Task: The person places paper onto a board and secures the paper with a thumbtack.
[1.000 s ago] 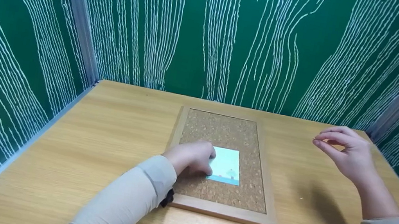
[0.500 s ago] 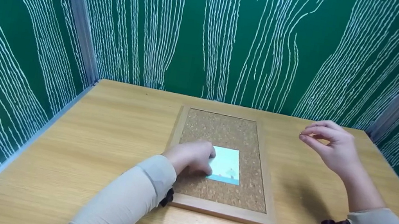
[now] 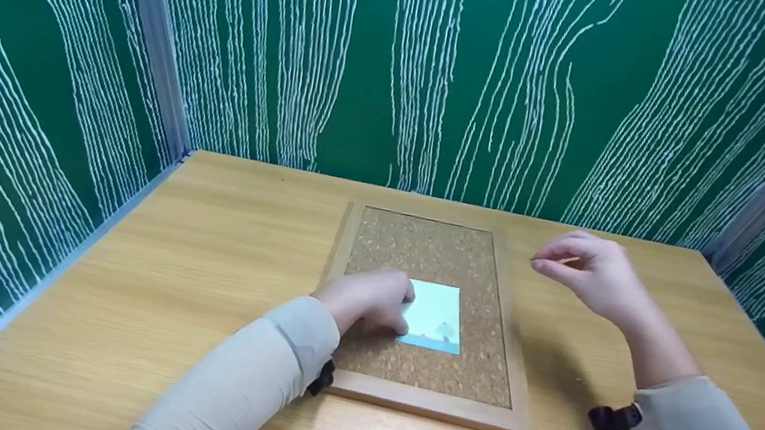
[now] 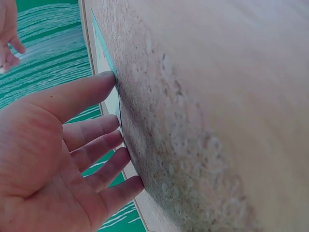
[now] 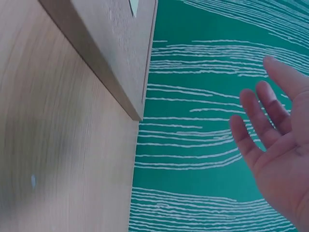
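A framed cork board (image 3: 423, 248) lies flat on the wooden table, with a square pale sheet of paper (image 3: 432, 313) on its middle. The sheet has a blue-green strip along its near edge and small printed figures. My left hand (image 3: 370, 297) rests at the sheet's left edge; in the left wrist view its thumb and extended fingertips touch the sheet and cork. Right of the board, my right hand (image 3: 596, 281) is raised, thumb and index finger pinching a tiny pin-like object (image 3: 534, 258), too small to make out clearly. Its other fingers (image 5: 251, 111) are loosely bent.
The board's raised wooden frame (image 3: 430, 402) borders the cork. A tiny pale speck (image 5: 33, 181) lies on the table (image 3: 222, 221) right of the board. Green walls (image 3: 367, 61) with white wavy lines enclose the table's back and sides.
My right hand has moved left toward the board, still pinching the tiny object. The left hand and the sheet have stayed in place.
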Tool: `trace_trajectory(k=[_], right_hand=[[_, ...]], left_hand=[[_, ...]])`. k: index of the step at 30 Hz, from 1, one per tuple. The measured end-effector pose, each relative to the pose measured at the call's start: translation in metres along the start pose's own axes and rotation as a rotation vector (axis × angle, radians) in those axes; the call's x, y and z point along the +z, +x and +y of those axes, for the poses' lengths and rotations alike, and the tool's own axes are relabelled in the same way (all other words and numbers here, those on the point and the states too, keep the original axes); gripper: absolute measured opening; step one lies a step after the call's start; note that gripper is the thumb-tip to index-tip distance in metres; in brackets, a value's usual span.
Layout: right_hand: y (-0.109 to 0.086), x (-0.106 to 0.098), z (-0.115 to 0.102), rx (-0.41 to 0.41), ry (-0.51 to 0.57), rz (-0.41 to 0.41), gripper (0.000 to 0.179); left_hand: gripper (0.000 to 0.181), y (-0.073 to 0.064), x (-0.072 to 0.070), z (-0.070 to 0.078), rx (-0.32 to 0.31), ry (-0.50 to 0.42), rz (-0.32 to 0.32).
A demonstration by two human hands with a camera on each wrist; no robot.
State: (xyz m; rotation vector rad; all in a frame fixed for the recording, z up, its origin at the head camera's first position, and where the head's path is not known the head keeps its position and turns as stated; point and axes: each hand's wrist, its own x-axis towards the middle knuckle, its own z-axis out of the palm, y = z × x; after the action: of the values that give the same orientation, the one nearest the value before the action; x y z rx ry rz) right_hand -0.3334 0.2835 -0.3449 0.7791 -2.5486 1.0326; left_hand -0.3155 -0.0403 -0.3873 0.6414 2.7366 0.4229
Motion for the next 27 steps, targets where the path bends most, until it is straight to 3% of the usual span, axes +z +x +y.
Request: trace_trajectory(k=[7, 21, 27], right_hand=[[0.007, 0.008, -0.004, 0.065, 0.026, -0.1, 0.01], [0.022, 0.016, -0.018, 0.28, 0.228, -0.268, 0.02], [0.034, 0.022, -0.021, 0.33, 0.225, -0.339, 0.024]], left_hand=[[0.045, 0.0, 0.0, 0.002, -0.014, -0.006, -0.011], [0.049, 0.001, 0.001, 0.005, -0.032, -0.013, -0.014], [0.051, -0.001, 0.0, 0.004, -0.043, -0.011, -0.01]])
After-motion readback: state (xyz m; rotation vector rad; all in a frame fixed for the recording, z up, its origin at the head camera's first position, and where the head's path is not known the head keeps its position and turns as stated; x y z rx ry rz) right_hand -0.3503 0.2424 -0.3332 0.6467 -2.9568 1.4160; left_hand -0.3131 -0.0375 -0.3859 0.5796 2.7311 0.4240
